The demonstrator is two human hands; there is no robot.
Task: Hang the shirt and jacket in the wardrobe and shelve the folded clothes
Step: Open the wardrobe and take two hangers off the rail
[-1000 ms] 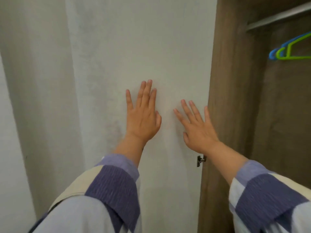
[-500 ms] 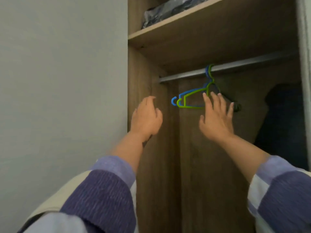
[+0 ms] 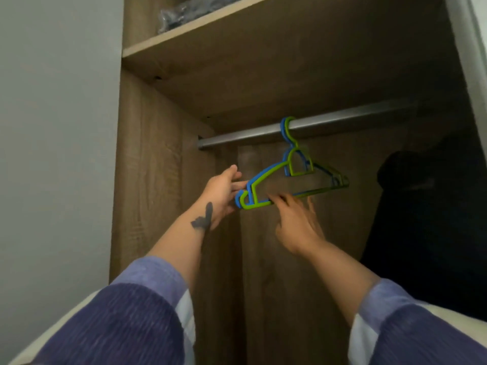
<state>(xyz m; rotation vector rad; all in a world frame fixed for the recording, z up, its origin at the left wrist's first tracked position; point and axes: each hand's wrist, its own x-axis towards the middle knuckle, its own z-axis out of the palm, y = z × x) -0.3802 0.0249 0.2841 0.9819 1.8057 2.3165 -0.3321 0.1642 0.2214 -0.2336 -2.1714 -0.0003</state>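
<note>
Nearest the camera, along the bottom of the frame, I see both purple-and-white sleeves (image 3: 126, 320) reaching up and forward into the open wardrobe (image 3: 163, 180). At centre, my left hand (image 3: 221, 193) is spread, its fingertips against the near end of the blue hanger (image 3: 243, 191), I judge to steady the pair. Just right of it, my right hand (image 3: 297, 225) is also spread, fingers blurred, touching or nearly touching the bottom bar of the green hanger (image 3: 271, 172); I cannot tell whether it has closed on anything yet. Both hangers hook over the metal rail (image 3: 355, 119) in the upper middle, stacked together, which is why two hands are useful: one to hold, one to separate. Neither the shirt, the jacket nor the folded clothes are in view, so I judge a hanger is being fetched first. Something dark (image 3: 421, 206) hangs at the right. Farthest, at the top, the shelf (image 3: 210, 27) holds a plastic-wrapped bundle (image 3: 189, 9).
</note>
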